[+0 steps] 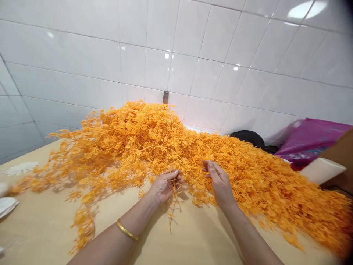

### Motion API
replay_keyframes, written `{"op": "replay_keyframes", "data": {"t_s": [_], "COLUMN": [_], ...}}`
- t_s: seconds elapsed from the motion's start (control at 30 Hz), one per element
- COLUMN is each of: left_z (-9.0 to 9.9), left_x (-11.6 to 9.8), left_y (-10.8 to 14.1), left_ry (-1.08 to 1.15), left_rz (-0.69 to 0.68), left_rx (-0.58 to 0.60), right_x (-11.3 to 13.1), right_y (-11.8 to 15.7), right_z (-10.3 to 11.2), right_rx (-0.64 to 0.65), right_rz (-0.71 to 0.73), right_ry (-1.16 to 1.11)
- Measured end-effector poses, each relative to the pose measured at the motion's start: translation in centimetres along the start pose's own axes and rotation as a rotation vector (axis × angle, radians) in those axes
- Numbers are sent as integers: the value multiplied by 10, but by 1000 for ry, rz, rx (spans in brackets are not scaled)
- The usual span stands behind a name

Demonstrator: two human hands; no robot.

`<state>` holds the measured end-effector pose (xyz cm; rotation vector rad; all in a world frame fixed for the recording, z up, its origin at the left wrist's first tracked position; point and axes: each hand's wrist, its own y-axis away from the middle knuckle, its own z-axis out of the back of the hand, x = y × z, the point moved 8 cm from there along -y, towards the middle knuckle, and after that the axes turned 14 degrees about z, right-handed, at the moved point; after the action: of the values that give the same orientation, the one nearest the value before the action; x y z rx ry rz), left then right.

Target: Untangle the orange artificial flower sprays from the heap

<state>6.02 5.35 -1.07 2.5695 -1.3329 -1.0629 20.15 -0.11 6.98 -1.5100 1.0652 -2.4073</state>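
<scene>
My left hand (163, 187) is closed in a pinch on a thin orange artificial plant sprig (172, 206). The sprig's bare, branching stem hangs down below the fingers, over the table. To its right, my right hand (222, 186) has its thumb pressed against its fingers, in front of the pile; whatever may be between the fingertips is too small to make out. Behind both hands spreads a large heap of orange artificial foliage (154, 125), tangled and feathery, running from the left of the table to the far right edge.
A pale table (193, 239) carries the heap, against a white tiled wall (91, 55). At the right are a black round object (249, 138), a purple plastic bag (311, 138) and a cream-coloured roll (322, 170). White flower-like pieces (22, 168) lie at the left.
</scene>
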Motion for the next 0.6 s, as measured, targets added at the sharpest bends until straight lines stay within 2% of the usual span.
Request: {"op": "replay_keyframes", "data": {"t_s": [0.1,0.2,0.3,0.47,0.6], "left_z": [3,5,3,-4,0], "left_x": [-3,-5,-2,5,6], "left_y": [-3,-5,-5,-3,-5], "left_ry": [7,-1,-6,-103,-90], "left_rz": [-26,-32,1,49,55], "left_rx": [-13,-43,-43,-10,-36], "right_x": [-6,-7,-10,-16,-10], "right_y": [2,6,9,12,20], "right_z": [-27,-42,-48,-46,-57], "right_rx": [110,185,239,260,364], "right_rz": [-27,5,41,55,71], "right_ry": [-137,-93,-33,-15,-1]}}
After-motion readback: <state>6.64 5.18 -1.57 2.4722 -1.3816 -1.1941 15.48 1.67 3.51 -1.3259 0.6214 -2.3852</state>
